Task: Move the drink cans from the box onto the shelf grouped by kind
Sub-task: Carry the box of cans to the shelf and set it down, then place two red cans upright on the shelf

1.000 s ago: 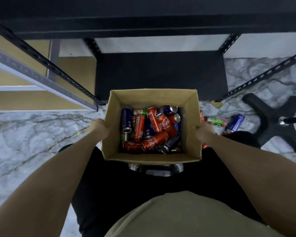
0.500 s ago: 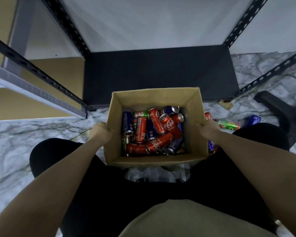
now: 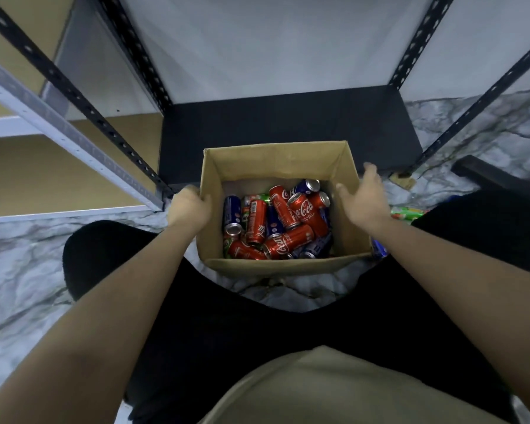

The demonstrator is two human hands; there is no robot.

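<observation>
An open cardboard box (image 3: 276,162) stands on the marble floor between my knees, just in front of the black bottom shelf (image 3: 288,123). Several cans lie jumbled inside: red cola cans (image 3: 302,211), dark blue cans (image 3: 232,211) and a green can (image 3: 257,198). My left hand (image 3: 190,206) grips the box's left wall at the rim. My right hand (image 3: 363,198) hovers over the box's right wall with fingers spread, holding nothing.
Black slotted shelf posts (image 3: 416,44) rise at the shelf corners. A grey rack with tan boards (image 3: 58,166) stands at the left. Loose green (image 3: 407,213) and blue (image 3: 379,249) cans lie on the floor right of the box. A black chair base (image 3: 484,175) is at far right.
The view has dropped lower and closer to the floor with the box now down. My right hand has let go of the box's right wall and opened above it. The left hand still grips.
</observation>
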